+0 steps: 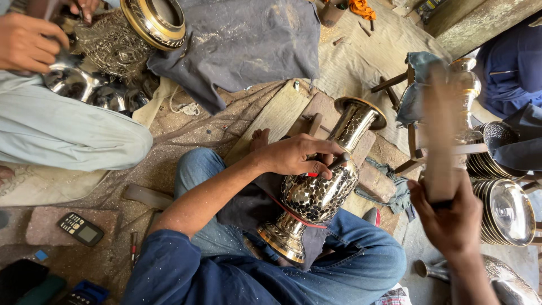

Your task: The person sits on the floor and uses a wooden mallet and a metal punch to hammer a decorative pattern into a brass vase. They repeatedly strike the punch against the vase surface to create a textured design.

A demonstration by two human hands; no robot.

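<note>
Brass gleams across a floor workshop, where a seated person in jeans steadies a scale-patterned brass vase (324, 186) lying tilted across the lap, its flared mouth resting on a brick far of the knee and its foot near the body. The left hand (299, 155) presses on the vase's shoulder, fingers curled to pinch a small dark chisel (339, 162) against the metal. The right hand (451, 217), raised at right, is clenched round a wooden mallet (441, 124), which is blurred.

Judged from this pose, a blow landing off the chisel could strike the knuckles beside it, since the fingers sit close round the tool. The round vase, held only by a lap and one palm, might also roll and let the chisel skid across the finished pattern.

By count: one vase in the lap, one chisel, one mallet. A second, pierced brass vase (127, 36) lies far left with another worker, whose two hands (25, 42) are busy there. One stack of shiny metal plates (505, 209) sits at right, one old mobile phone (80, 229) on the near-left floor, and one dark cloth (243, 45) far centre.
</note>
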